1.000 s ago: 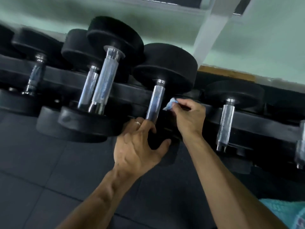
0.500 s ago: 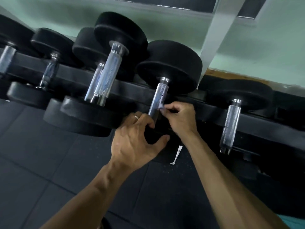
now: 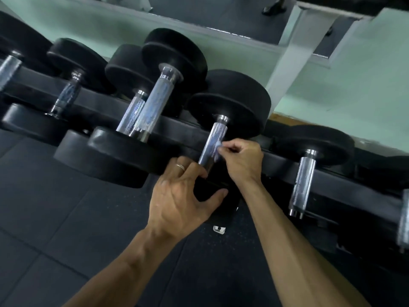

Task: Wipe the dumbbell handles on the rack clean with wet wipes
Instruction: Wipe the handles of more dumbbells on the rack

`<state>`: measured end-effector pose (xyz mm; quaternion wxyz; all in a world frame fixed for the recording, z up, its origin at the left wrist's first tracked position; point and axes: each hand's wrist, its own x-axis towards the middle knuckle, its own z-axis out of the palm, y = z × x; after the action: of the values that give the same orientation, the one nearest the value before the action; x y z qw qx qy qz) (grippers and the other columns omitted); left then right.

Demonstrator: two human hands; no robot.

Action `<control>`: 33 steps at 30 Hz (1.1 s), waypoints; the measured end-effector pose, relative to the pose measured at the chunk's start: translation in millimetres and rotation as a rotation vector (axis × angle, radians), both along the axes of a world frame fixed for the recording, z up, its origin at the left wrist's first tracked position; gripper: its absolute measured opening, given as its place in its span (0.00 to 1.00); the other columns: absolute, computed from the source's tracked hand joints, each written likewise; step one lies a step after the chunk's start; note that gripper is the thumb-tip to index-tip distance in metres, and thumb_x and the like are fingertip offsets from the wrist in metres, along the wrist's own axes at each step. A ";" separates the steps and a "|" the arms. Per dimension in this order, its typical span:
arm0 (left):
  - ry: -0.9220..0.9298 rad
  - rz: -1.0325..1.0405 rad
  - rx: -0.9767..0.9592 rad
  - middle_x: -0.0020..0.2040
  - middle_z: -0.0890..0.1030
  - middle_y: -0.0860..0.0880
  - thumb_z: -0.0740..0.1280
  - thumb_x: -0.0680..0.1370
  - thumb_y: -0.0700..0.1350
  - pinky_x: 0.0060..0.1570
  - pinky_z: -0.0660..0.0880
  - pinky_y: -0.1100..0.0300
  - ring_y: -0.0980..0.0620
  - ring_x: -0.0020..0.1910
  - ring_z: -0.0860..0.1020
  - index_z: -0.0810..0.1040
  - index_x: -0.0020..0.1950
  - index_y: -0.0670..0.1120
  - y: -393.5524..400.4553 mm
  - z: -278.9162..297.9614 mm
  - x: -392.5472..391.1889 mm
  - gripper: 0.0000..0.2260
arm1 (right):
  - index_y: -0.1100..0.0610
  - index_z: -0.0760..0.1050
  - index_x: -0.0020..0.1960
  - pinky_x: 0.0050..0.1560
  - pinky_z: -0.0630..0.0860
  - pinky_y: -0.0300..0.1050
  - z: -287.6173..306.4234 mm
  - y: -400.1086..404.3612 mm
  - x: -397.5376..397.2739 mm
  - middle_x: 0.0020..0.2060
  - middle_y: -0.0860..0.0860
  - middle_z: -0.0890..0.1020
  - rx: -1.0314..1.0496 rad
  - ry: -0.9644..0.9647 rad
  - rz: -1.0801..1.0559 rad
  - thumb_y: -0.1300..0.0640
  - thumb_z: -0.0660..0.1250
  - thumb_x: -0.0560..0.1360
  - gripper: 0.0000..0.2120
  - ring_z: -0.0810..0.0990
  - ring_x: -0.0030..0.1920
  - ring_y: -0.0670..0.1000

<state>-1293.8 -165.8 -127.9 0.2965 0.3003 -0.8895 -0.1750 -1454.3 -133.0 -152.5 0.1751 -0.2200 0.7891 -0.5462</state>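
Now: rack (image 3: pixel 332 173) runs diagonally, upper left to right edge, dumbbells packed close | open floor (image 3: pixel 66 218) lower left | centre handle (image 3: pixel 212 145) | right hand (image 3: pixel 241 161) pinches wet wipe (image 3: pixel 218 144) against handle's right side | left hand (image 3: pixel 179 200) below, fingers curled round near weight head (image 3: pixel 210 187).

The dumbbell heads (image 3: pixel 230 103) are matte black, the handles (image 3: pixel 212 144) silver with fine cross-hatched knurling. The wipe (image 3: pixel 218 144) is pale blue-white, the wall (image 3: pixel 354 89) mint green, the floor (image 3: pixel 66 207) dark speckled grey.
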 end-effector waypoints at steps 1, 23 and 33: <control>0.009 0.006 0.016 0.48 0.76 0.53 0.68 0.67 0.64 0.39 0.76 0.61 0.55 0.49 0.73 0.78 0.47 0.48 1.3 -1.7 3.9 0.21 | 0.44 0.83 0.36 0.49 0.83 0.50 1.1 -8.8 -4.2 0.35 0.44 0.85 -0.039 -0.009 -0.052 0.61 0.77 0.70 0.12 0.85 0.39 0.45; 0.167 0.262 0.312 0.64 0.72 0.56 0.71 0.65 0.64 0.69 0.51 0.72 0.58 0.67 0.67 0.72 0.63 0.54 38.4 -5.5 10.3 0.30 | 0.53 0.79 0.34 0.41 0.75 0.34 0.1 17.8 4.1 0.32 0.44 0.83 0.181 0.059 0.452 0.69 0.78 0.66 0.13 0.79 0.34 0.38; 0.133 0.333 0.173 0.64 0.74 0.51 0.68 0.65 0.64 0.66 0.58 0.61 0.52 0.65 0.69 0.74 0.62 0.47 40.1 -14.1 1.5 0.32 | 0.52 0.82 0.34 0.45 0.80 0.46 -17.2 11.5 -7.0 0.34 0.50 0.85 -0.027 0.058 0.303 0.64 0.79 0.68 0.10 0.84 0.38 0.48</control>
<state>-1292.4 -125.7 -142.0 0.3525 0.4552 -0.7878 -0.2187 -1461.3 -121.5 -169.7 0.2295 -0.3546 0.7441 -0.5176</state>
